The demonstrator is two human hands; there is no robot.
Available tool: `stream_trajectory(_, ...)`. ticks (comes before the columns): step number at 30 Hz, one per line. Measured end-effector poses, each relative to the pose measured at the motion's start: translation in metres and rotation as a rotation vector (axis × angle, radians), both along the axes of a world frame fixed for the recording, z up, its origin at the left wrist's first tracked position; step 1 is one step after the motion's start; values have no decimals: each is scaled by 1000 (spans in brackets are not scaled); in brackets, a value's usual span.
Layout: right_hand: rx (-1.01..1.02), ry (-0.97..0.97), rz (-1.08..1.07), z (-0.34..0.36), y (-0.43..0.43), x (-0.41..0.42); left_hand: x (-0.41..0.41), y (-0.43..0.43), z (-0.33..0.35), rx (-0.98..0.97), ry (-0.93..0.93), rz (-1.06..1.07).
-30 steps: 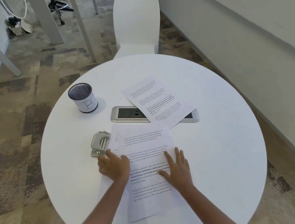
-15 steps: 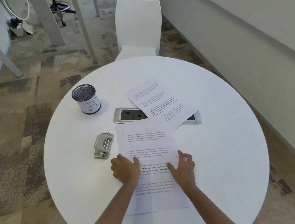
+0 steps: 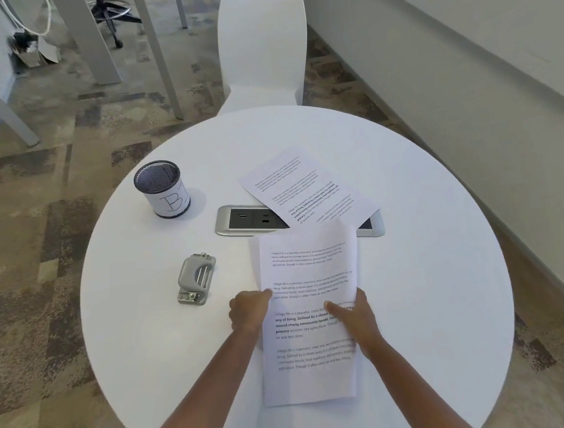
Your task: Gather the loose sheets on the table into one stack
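A small stack of printed paper sheets (image 3: 307, 269) is held between both my hands above the near part of a round white table (image 3: 433, 286). My left hand (image 3: 250, 314) grips the stack's left edge, fingers curled behind it. At the right edge, my right hand (image 3: 354, 316) holds the stack with its thumb laid across the printed face. The sheets are lifted and slightly curved, and their far end overlaps the view of another printed sheet (image 3: 306, 191) lying flat farther back. A grey metal hole punch (image 3: 196, 279) sits on the table just left of my left hand.
A black mesh cup with a white label marked "B" (image 3: 162, 190) stands at the back left. A silver power outlet panel (image 3: 250, 218) is set into the table's middle, partly under the far sheet. A white chair (image 3: 261, 48) stands behind the table; a wall runs along the right.
Both hands went from pressing flat on the sheets to gripping their side edges. The stack came off the table, shifted right and squared up, away from the hole punch.
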State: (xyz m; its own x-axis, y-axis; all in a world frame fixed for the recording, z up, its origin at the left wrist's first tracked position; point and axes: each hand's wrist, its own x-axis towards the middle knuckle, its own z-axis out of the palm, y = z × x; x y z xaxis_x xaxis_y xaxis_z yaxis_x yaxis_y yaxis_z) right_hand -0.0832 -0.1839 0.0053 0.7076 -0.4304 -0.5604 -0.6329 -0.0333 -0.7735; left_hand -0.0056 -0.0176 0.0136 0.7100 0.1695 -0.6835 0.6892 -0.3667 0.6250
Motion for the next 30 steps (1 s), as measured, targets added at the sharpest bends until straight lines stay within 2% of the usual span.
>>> stream_trajectory(4, 102, -17, -8, -6, -7, 4, 0, -5, -3, 7, -45, -46)
stream_trajectory(8, 200, -23, 13, 3, -9, 4, 2, -9, -1, -67, -77, -37)
stream_trajectory(11, 242, 0, 20, 4, -18, 2, 3, -6, -3, -32, -97, -30)
stream_trajectory(18, 85, 48, 125, -6, -32, -6, 2, 4, -11, 30, -93, -39)
stream_trajectory(21, 58, -1, 120, -6, -32, -9, 1, 3, -8, 161, -163, -54)
stream_trajectory(24, 136, -28, 20, -7, -34, -12, 2, 4, -3, 316, -307, -48)
stream_trajectory(26, 159, -39, -39, -10, -38, -13, 3, 6, -1, 235, -364, -8)
stream_trajectory(30, 204, -68, -81, -7, -44, -7, 9, 12, -2, -220, -265, -40)
